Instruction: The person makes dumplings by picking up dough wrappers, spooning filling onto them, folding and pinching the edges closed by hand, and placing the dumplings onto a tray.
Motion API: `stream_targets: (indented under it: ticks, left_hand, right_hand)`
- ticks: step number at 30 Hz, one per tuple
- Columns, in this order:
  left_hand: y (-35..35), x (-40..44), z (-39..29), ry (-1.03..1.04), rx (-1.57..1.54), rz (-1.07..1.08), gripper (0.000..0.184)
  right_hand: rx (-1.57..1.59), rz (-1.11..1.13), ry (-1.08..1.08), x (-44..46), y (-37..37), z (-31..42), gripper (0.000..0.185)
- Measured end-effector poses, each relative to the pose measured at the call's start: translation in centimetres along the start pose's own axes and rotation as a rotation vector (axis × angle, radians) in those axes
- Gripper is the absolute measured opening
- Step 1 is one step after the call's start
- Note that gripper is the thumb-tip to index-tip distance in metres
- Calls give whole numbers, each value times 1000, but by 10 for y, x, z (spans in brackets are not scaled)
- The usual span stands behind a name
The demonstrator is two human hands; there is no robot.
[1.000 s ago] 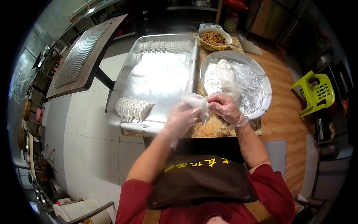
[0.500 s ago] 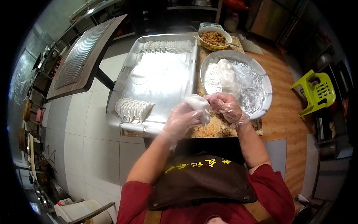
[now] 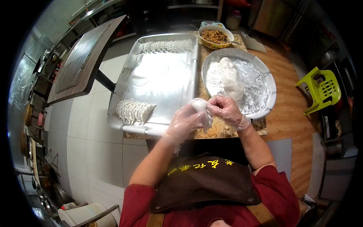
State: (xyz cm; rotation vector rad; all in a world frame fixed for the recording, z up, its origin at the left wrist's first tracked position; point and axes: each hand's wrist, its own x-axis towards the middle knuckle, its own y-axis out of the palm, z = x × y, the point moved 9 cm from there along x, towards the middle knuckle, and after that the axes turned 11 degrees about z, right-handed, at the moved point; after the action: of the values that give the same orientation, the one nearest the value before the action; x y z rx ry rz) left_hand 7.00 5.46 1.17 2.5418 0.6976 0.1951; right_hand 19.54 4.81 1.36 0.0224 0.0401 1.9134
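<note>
My left hand (image 3: 183, 124), in a clear plastic glove, cradles a white dumpling (image 3: 200, 105) above the table's front edge. At the dumpling's right edge, the gloved fingers of my right hand (image 3: 227, 112) are pinched together. How much of the dumpling is sealed is hidden by my fingers. Left of my hands lies a metal tray (image 3: 166, 92). One row of pleated dumplings (image 3: 166, 46) lines its far end, and another cluster of dumplings (image 3: 135, 111) sits in its near left corner. Beyond my right hand, a floured basin (image 3: 270, 84) holds a white lump of dough (image 3: 231, 77).
Behind the basin stands a bowl of brown filling (image 3: 214, 36) with a utensil in it. A dark table with a ribbed mat (image 3: 85, 56) is at the left. A green plastic stool (image 3: 323, 90) stands on the floor to the right.
My right hand has shifted slightly left, closer to my left hand, along the dumpling's edge. The dumpling stays in my left hand. The view has moved slightly.
</note>
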Motion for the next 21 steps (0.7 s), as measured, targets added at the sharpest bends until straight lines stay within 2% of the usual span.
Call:
stream_targets:
  ticks: [1, 3, 5, 8, 9, 15, 18, 21]
  left_hand:
    - [-2, 1, 3, 1, 0, 1, 35]
    - [-17, -1, 9, -36, 46, -141, 35]
    - [-14, -4, 5, -58, 63, -149, 34]
    - [-11, -4, 6, -81, 93, -117, 34]
    - [-8, -3, 5, -71, 112, -81, 34]
    - [-1, -4, 7, -125, 75, -9, 36]
    - [1, -3, 11, -95, 18, 4, 37]
    - [-6, -2, 13, -47, 85, -18, 37]
  right_hand:
    - [-55, 15, -15, 0, 0, 0, 18]
    - [-109, 30, -30, -2, -1, 1, 21]
    - [88, -22, -53, -6, -9, 2, 28]
    - [203, 3, -72, 0, -8, -4, 33]
    - [204, 40, 20, 1, -7, -11, 29]
    - [-47, 48, 36, 3, 3, -8, 19]
    - [-83, -38, 38, 0, 3, -13, 20]
    - [-42, -13, 19, 0, -1, -12, 23]
